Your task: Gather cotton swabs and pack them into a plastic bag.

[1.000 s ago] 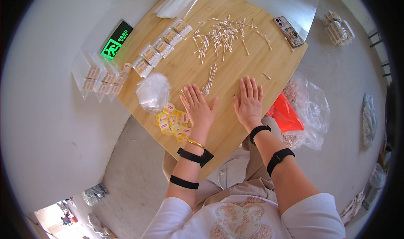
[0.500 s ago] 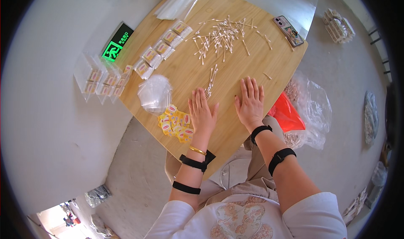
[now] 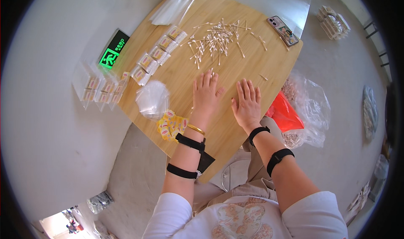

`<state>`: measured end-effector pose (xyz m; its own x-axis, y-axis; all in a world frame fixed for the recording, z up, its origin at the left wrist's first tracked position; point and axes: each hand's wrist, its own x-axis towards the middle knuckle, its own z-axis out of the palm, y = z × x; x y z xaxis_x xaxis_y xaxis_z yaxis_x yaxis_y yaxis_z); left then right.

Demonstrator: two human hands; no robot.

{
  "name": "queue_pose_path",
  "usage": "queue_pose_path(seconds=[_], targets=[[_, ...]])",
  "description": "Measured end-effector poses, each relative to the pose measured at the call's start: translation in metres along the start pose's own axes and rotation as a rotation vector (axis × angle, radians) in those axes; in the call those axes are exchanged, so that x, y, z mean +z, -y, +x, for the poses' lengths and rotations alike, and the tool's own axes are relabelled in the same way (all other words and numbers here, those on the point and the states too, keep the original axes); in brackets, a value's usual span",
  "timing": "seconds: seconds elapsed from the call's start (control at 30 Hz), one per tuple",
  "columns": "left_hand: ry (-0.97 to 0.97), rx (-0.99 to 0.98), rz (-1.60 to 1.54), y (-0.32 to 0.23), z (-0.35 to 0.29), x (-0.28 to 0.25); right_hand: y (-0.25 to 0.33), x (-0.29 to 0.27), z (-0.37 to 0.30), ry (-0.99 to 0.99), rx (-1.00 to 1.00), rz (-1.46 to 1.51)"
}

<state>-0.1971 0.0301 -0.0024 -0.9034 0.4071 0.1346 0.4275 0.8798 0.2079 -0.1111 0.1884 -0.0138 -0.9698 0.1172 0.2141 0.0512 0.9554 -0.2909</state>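
Lying by left hand point(image 3: 205, 93), printed labels point(image 3: 170, 124)

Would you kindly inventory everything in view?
Wooden table: one, light brown, centre
Cotton swabs: many, white, mostly table's far half
Swab packs: about five, clear, table's left
Plastic sleeves: several, clear, table's far left
Pouches: stack, clear, left edge
Label cards: pile, yellow, beside pouches
Smartphone: one, multicoloured, table's far right
Bagged packs: several, clear, beyond left edge
Escape sign: one, green and black, wall
Clear bag: one, right of table
Red bag: one, against it
Wrapped bundles: several, grey or beige, floor
Bracelet: one, gold, left wrist
Straps: four, black, forearms
Shirt: one, white, lower edge
Left hand: one, over swabs
Right hand: one, on table
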Motion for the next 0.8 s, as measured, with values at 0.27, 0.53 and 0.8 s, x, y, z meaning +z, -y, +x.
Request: queue_pose_path(seconds=[0.27, 0.53, 0.8], targets=[[0.234, 0.258, -0.096, 0.066, 0.019, -0.021, -0.003, 0.0, -0.002, 0.002, 0.012, 0.009], [0.242, 0.184, -0.185, 0.058, -0.048, -0.03, -0.002, 0.001, -0.004, -0.004, 0.011, 0.022], [-0.093, -0.089, 0.015, -0.017, -0.08, -0.009, -0.007, 0.001, -0.002, -0.007, 0.011, 0.011]])
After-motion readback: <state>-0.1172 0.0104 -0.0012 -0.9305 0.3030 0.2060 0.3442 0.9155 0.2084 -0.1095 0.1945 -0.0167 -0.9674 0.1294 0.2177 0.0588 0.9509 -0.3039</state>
